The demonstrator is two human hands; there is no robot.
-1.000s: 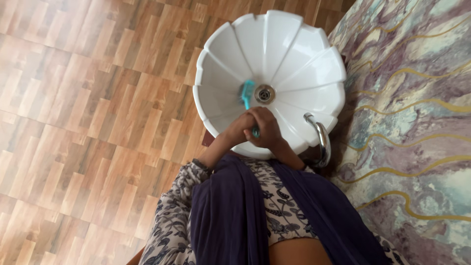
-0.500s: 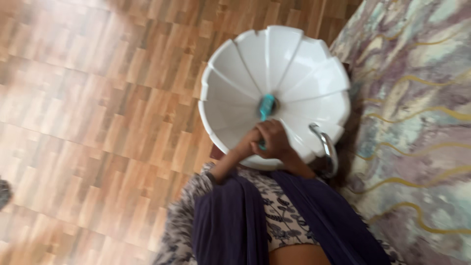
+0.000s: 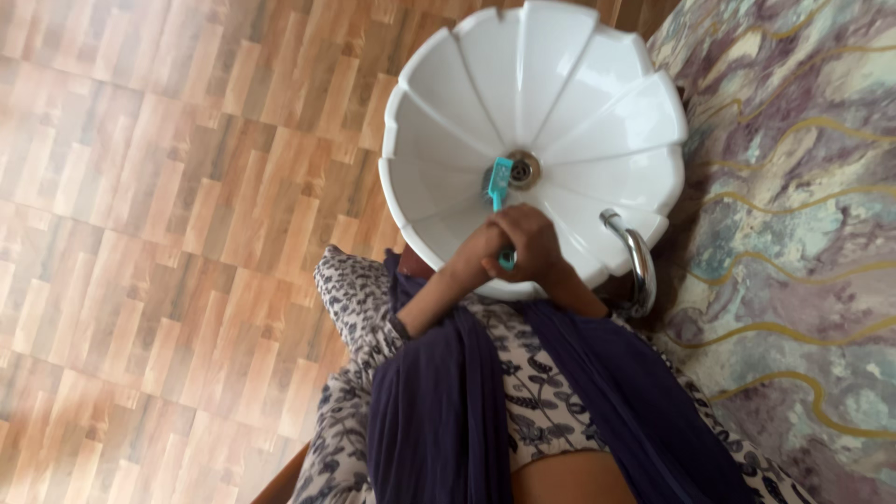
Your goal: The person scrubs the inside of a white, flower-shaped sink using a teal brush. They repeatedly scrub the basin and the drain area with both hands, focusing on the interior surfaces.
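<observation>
No packages, labels, signs or screens show anywhere in this view.
</observation>
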